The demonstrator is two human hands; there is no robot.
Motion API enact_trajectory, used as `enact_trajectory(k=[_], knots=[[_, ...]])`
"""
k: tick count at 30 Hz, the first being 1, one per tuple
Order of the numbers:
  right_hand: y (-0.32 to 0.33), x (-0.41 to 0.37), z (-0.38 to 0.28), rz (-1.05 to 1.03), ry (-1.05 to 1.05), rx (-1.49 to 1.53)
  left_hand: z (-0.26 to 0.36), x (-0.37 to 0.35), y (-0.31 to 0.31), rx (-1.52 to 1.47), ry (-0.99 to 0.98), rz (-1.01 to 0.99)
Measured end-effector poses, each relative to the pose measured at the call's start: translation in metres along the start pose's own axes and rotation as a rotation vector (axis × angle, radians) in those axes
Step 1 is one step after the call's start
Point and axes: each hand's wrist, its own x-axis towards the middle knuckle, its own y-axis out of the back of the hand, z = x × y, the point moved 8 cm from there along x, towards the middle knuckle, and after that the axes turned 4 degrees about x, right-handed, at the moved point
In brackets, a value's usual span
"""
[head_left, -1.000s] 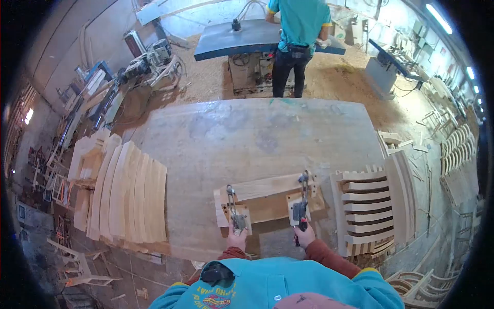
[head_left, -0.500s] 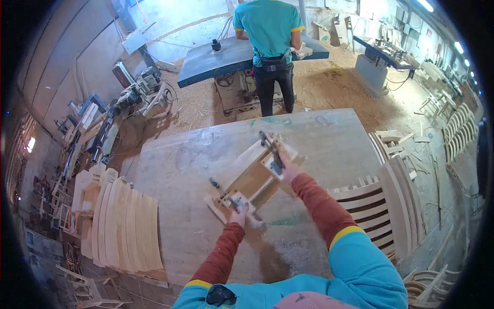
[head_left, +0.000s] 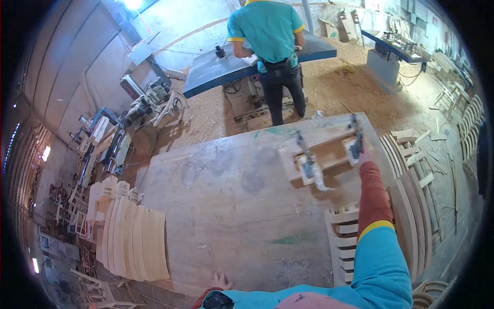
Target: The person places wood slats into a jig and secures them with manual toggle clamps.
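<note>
A wooden jig (head_left: 328, 155) with two dark clamps lies at the far right of the worktable (head_left: 221, 180). My right hand (head_left: 365, 154) is closed at the jig's right side, around the clamp (head_left: 355, 143) there; its fingertips are partly hidden. On the jig's left side stands the other clamp (head_left: 307, 164), with a pale strip hanging toward me. My left hand (head_left: 222, 281) is at the table's near edge, apart from the jig, with its fingers spread and nothing in them.
Curved wooden slats (head_left: 136, 239) are stacked at the table's left edge. More curved wooden parts (head_left: 411, 216) stand at the right, by my forearm. Beyond the table, a co-worker (head_left: 270, 36) stands at a blue machine table (head_left: 216, 72). Sawdust (head_left: 339, 82) covers the floor.
The jig has moved away from me and to the right, with my right hand on it. My left hand has let go of its left clamp and come back to the near edge.
</note>
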Motion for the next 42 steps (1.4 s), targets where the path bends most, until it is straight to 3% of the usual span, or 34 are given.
enact_trajectory(k=[6,9,13,15,16,20,23,26,27,28,30,33,34,36,39,42], knots=[[0.057,-0.031,-0.028,0.209,-0.081,-0.178,0.003,0.0,0.0,0.075,0.105,-0.284],[0.08,-0.092,-0.074,0.37,0.148,-0.195,0.006,0.004,0.002,0.14,0.129,-0.33],[0.075,-0.223,-0.111,0.343,0.72,0.055,0.003,0.034,-0.021,0.301,0.043,-0.285],[0.073,-0.32,-0.134,0.047,0.686,0.375,0.001,0.067,-0.047,0.298,-0.04,-0.271],[0.057,-0.359,-0.133,-0.219,0.609,0.526,0.006,0.081,-0.053,0.288,-0.089,-0.266],[0.009,-0.504,-0.096,-0.495,0.468,0.379,0.01,0.126,-0.091,0.239,-0.232,-0.211],[-0.028,-0.576,-0.042,-0.749,0.398,0.246,0.044,0.064,-0.021,0.295,-0.174,-0.214],[-0.043,-0.619,-0.002,-0.979,0.307,0.023,0.042,0.056,-0.01,0.3,-0.208,-0.059],[-0.036,-0.627,-0.001,-1.018,0.306,-0.126,0.044,0.032,0.012,0.27,-0.187,-0.151],[-0.031,-0.631,0.004,-1.052,0.306,-0.281,0.032,0.034,0.01,0.283,-0.175,-0.07],[-0.03,-0.623,0.036,-0.907,0.199,-0.213,0.013,0.039,-0.002,0.305,-0.155,0.086],[-0.013,-0.628,0.036,-0.726,0.11,-0.159,0.015,-0.016,0.031,0.227,-0.242,-0.126],[-0.002,-0.631,0.03,-0.673,0.085,-0.148,0.012,-0.012,0.027,0.121,-0.287,-0.083],[-0.01,-0.644,0.035,-0.704,0.125,-0.149,-0.011,0.001,0.013,-0.078,-0.38,-0.018],[-0.043,-0.669,0.066,-0.808,0.175,-0.174,-0.045,0.001,0.006,0.003,-0.353,0.16],[-0.054,-0.683,0.065,-0.835,0.231,-0.211,-0.068,-0.044,0.021,0.108,-0.008,0.153]])
